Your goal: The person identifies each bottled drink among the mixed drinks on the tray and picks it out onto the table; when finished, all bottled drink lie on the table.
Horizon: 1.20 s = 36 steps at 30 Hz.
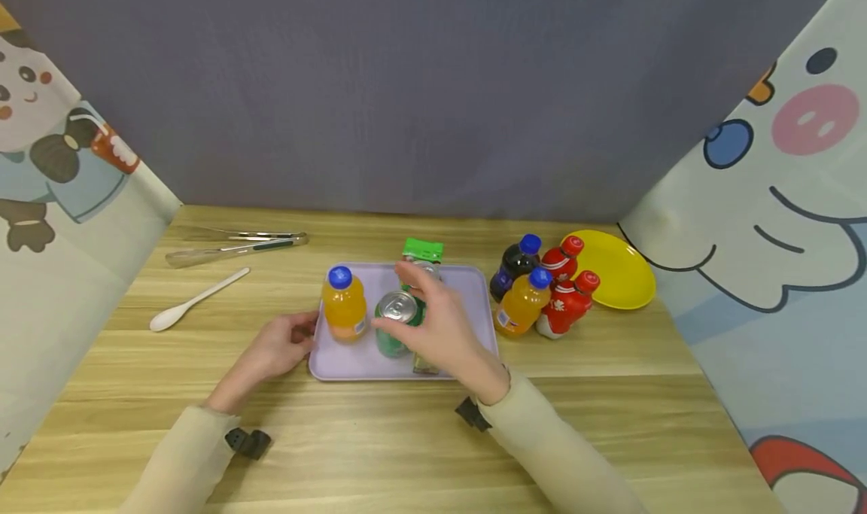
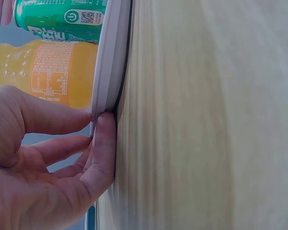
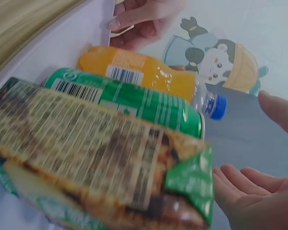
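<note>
A lilac tray [image 1: 477,296] lies on the wooden table. On it stand an orange juice bottle [image 1: 345,308] with a blue cap, a green can [image 1: 393,341] and a brown-printed carton [image 3: 81,143] with a green top. My left hand [image 1: 281,345] pinches the tray's left rim, thumb above and fingers below, as the left wrist view shows [image 2: 53,153]. Above the green can and the carton hovers my right hand [image 1: 440,329], thumb and fingers spread apart, holding nothing. It hides part of what stands behind it in the head view.
Right of the tray stand a dark bottle [image 1: 515,267], another orange bottle [image 1: 521,303] and two red bottles [image 1: 564,307], beside a yellow plate [image 1: 619,273]. Metal tongs [image 1: 237,247] and a white spoon [image 1: 196,299] lie at left. A grey panel [image 1: 406,92] rises behind the table.
</note>
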{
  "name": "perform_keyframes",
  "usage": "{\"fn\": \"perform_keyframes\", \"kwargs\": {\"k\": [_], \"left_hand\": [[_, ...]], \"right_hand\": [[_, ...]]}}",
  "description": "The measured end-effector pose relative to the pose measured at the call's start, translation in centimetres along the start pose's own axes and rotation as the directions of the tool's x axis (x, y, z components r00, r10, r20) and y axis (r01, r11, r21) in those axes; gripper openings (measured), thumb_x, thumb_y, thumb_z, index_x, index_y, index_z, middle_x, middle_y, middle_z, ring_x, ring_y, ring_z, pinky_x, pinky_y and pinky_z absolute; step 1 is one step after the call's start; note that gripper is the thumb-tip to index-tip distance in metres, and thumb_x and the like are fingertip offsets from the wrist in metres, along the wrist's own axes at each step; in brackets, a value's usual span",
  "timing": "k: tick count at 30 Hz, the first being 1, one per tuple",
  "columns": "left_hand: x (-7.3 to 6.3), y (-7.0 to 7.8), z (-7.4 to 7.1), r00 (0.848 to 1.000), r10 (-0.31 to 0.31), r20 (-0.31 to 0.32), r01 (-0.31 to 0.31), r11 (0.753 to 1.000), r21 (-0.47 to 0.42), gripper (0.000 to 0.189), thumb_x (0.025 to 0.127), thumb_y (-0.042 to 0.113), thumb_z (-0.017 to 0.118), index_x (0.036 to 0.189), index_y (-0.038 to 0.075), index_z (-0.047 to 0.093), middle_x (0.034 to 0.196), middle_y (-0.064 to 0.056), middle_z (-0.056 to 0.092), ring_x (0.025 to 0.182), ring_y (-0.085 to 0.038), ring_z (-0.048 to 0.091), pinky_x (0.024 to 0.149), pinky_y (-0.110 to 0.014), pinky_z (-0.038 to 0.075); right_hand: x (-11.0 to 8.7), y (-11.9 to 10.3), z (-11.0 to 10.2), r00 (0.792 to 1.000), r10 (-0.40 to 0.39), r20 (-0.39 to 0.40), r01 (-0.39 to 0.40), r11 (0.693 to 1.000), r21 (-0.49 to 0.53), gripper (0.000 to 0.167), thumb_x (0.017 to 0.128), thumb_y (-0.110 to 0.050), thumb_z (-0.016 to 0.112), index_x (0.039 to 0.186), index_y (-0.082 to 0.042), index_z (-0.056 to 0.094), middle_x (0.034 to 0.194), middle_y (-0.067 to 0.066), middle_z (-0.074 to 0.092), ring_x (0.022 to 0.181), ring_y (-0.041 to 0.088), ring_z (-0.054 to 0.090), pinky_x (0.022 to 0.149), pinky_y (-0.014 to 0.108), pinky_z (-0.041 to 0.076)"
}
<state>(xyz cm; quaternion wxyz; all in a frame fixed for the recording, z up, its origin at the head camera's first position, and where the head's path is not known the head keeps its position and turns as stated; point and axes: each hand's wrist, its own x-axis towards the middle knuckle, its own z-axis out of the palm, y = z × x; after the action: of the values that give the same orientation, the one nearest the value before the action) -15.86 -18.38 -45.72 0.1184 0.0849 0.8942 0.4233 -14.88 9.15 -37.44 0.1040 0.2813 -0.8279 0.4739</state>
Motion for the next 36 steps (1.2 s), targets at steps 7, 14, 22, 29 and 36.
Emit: {"fn": "perform_keyframes", "kwargs": {"k": [7, 14, 22, 29, 36], "left_hand": [[-0.1, 0.0, 0.1, 1.000, 0.003, -0.004, -0.003, 1.000, 0.009, 0.053, 0.083, -0.003, 0.063, 0.132, -0.014, 0.046, 0.107, -0.021, 0.062, 0.084, -0.024, 0.061, 0.068, -0.033, 0.053], [0.0, -0.1, 0.0, 1.000, 0.017, -0.010, -0.017, 1.000, -0.002, 0.053, 0.082, -0.005, 0.063, 0.131, -0.016, 0.046, 0.107, -0.023, 0.061, 0.084, -0.025, 0.061, 0.067, -0.032, 0.053], [0.1, -0.1, 0.0, 1.000, 0.023, -0.013, -0.023, 1.000, 0.015, 0.053, 0.082, -0.003, 0.063, 0.131, -0.015, 0.046, 0.105, -0.022, 0.062, 0.083, -0.025, 0.061, 0.067, -0.033, 0.052], [0.0, 0.1, 0.0, 0.999, 0.032, -0.020, -0.031, 0.999, 0.020, 0.054, 0.081, -0.004, 0.063, 0.131, -0.015, 0.046, 0.105, -0.022, 0.062, 0.084, -0.026, 0.062, 0.068, -0.033, 0.052], [0.0, 0.1, 0.0, 1.000, 0.027, -0.012, -0.026, 1.000, 0.013, 0.053, 0.082, -0.004, 0.062, 0.131, -0.015, 0.046, 0.106, -0.023, 0.062, 0.085, -0.027, 0.062, 0.068, -0.034, 0.053]], "right_hand": [[0.9, -1.0, 1.4, 0.997, 0.051, 0.055, -0.046, 0.996, -0.078, 0.078, 0.078, -0.037, 0.079, 0.140, -0.007, 0.043, 0.136, 0.008, 0.051, 0.121, 0.015, 0.049, 0.095, 0.032, 0.044], [1.6, -1.8, 2.8, 0.987, 0.132, 0.088, -0.122, 0.986, -0.117, 0.082, 0.079, -0.043, 0.075, 0.143, -0.007, 0.039, 0.139, 0.006, 0.048, 0.123, 0.016, 0.046, 0.098, 0.032, 0.041], [2.9, -2.4, 4.2, 0.973, 0.198, 0.115, -0.168, 0.959, -0.230, 0.088, 0.078, -0.043, 0.076, 0.146, -0.006, 0.033, 0.144, 0.010, 0.041, 0.128, 0.024, 0.042, 0.103, 0.037, 0.036], [4.1, -2.5, 5.3, 0.967, 0.229, 0.110, -0.189, 0.938, -0.291, 0.087, 0.077, -0.037, 0.079, 0.145, -0.006, 0.035, 0.143, 0.011, 0.043, 0.127, 0.027, 0.043, 0.101, 0.041, 0.038], [4.7, -2.2, 6.0, 0.954, 0.264, 0.140, -0.207, 0.921, -0.330, 0.078, 0.074, -0.027, 0.082, 0.139, -0.006, 0.045, 0.132, 0.009, 0.054, 0.116, 0.023, 0.053, 0.097, 0.035, 0.042]]}}
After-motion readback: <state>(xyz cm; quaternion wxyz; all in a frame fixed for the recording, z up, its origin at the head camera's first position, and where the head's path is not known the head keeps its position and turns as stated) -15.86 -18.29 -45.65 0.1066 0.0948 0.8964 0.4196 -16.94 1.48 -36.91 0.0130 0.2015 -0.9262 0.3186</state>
